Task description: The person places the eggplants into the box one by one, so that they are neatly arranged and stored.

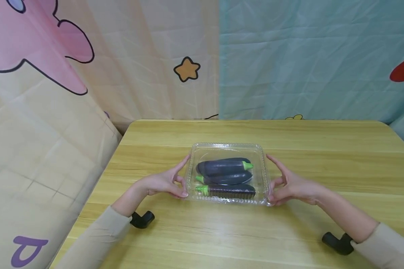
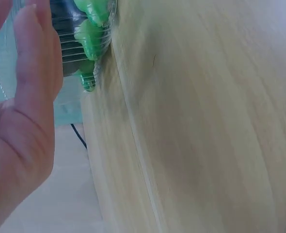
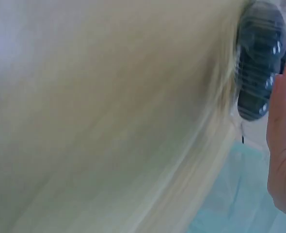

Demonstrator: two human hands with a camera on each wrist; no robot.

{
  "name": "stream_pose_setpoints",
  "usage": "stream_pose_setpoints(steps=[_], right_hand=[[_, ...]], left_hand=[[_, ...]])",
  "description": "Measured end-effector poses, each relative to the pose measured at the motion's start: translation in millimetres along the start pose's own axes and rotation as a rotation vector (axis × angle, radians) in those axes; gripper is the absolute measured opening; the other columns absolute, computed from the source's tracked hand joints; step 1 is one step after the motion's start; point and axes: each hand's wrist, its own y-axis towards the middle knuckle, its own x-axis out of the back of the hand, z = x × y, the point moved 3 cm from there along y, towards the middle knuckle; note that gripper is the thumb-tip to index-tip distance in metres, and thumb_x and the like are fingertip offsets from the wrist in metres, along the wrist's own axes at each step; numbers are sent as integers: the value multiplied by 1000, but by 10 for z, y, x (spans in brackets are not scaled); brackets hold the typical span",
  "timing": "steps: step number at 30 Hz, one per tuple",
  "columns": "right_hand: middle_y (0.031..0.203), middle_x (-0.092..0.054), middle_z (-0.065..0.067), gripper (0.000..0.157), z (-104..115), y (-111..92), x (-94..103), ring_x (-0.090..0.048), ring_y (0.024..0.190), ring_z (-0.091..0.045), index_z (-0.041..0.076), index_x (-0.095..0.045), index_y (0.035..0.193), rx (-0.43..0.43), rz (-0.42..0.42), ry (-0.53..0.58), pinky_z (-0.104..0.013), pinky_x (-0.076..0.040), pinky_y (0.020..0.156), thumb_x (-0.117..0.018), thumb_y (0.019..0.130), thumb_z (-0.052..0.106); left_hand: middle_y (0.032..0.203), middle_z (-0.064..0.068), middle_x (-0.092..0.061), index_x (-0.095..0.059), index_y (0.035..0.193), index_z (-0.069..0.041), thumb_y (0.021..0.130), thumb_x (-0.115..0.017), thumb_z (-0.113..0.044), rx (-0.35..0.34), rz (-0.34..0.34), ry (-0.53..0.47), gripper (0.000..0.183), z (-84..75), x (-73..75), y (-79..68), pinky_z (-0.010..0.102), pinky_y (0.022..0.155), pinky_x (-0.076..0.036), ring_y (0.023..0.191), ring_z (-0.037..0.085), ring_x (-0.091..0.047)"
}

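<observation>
A clear plastic clamshell box (image 1: 226,150) with a ribbed wall is held low over or on the wooden table; whether its base touches the wood I cannot tell. Inside lie several dark purple eggplants (image 1: 222,168) with bright green stem ends. My left hand (image 1: 163,183) grips the box's left side, thumb at the near corner and index finger stretched toward the far side. On the opposite side my right hand (image 1: 291,186) grips it in the same manner. In the left wrist view green stems (image 2: 89,41) show through the wall; the right wrist view shows rounded eggplant ends (image 3: 260,58).
The light wooden table (image 1: 323,142) has rounded far corners. A printed cloth backdrop (image 1: 256,74) hangs behind it, and another printed cloth (image 1: 47,149) runs along the left side. Black curved pieces (image 1: 143,219) stick out at both sleeve cuffs.
</observation>
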Motion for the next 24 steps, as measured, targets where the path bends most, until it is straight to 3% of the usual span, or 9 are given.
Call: stream_pose_setpoints(steps=[5,8,12,16,18,20,22,24], right_hand=[[105,-56,-22,113,94,-83,187,-63,87,-33,25,20,146,27,-60,-148,-43,-54,74,-69,80,0],[117,-51,-28,101,186,-191,367,-56,103,-41,20,9,149,85,-174,-385,-46,-52,79,-68,84,9],[131,-42,-31,85,297,-389,646,-41,117,-48,13,-12,150,177,-401,-817,-61,-42,83,-67,86,21],[139,-32,-32,77,318,-565,896,-30,123,-52,6,-25,147,256,-540,-1073,-67,-29,90,-68,85,20],[141,-27,-33,73,308,-660,1016,-21,128,-54,5,-27,146,285,-574,-1151,-68,-18,98,-66,86,19],[143,-23,-33,71,295,-756,1113,-13,131,-53,7,-25,147,276,-617,-1240,-72,-11,99,-63,89,22],[148,-13,-29,71,276,-853,1195,0,134,-51,11,-18,150,219,-652,-1319,-75,-2,97,-58,92,27],[152,-4,-23,73,249,-930,1254,10,135,-46,17,-10,151,128,-676,-1388,-79,-1,91,-53,94,34]], left_hand=[[93,13,-60,17,145,-38,83,-68,-8,-12,-6,15,110,-6,61,-62,45,85,-51,87,27,-62],[106,17,-57,15,147,-31,89,-63,-17,-26,-109,126,99,-46,180,-165,46,88,-48,99,32,-58],[133,21,-41,-2,151,-19,96,-50,-34,-75,-378,423,74,-148,404,-368,55,95,-39,121,39,-42],[153,17,-10,-18,150,-14,98,-42,-41,-109,-587,826,64,-200,576,-530,65,103,-20,137,40,-12],[155,14,2,-19,150,-13,98,-41,-43,-119,-657,1014,64,-188,635,-590,68,103,-9,139,38,-1],[155,11,8,-17,150,-14,98,-40,-43,-126,-708,1141,64,-154,683,-646,68,103,0,140,34,6],[154,11,11,-13,151,-16,97,-38,-45,-134,-744,1246,66,-111,731,-698,70,102,2,140,32,9],[154,11,13,-9,151,-18,97,-37,-47,-140,-762,1301,67,-78,770,-739,69,102,2,140,32,11]])
